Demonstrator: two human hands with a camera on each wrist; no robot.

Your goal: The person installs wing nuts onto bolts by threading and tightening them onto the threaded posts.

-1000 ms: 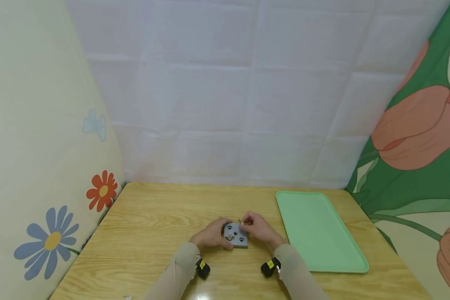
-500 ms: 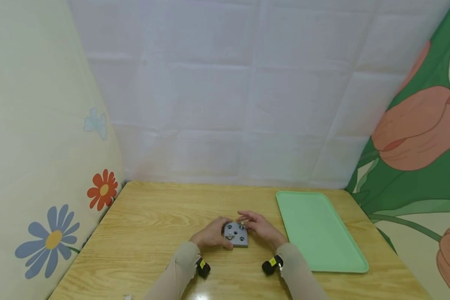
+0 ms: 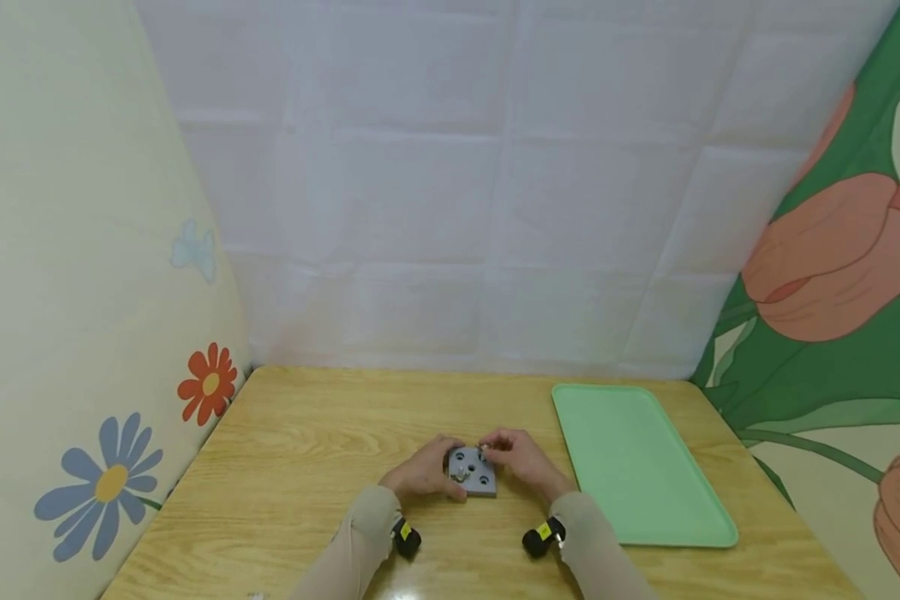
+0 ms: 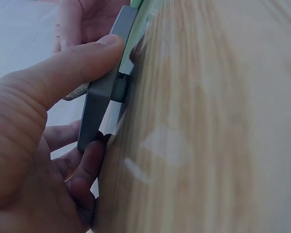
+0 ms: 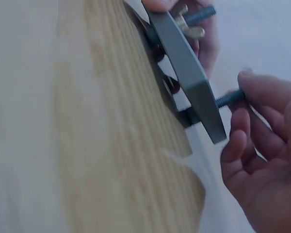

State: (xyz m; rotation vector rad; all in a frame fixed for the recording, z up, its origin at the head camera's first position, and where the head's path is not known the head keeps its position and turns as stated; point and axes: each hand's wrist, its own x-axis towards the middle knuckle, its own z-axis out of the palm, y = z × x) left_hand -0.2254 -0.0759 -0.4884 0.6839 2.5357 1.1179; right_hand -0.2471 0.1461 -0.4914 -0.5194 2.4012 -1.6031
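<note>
One grey plate, L grip clasping its L edge, R grip pinching bolt nr far R corner

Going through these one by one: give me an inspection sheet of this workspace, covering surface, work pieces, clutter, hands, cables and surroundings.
Surface: wooden table, glossy.
Work pieces: grey plate with holes; one bolt carries a wing nut, a second bolt sticks out at another corner.
Clutter: green tray to the right; small pale item at the bottom frame edge, too small to identify.
Hands: left hand grips the plate; right hand pinches the second bolt's free end, hiding its tip.
Cables: nothing seen.
Surroundings: white cloth behind, flower-patterned cloth at both sides.
</note>
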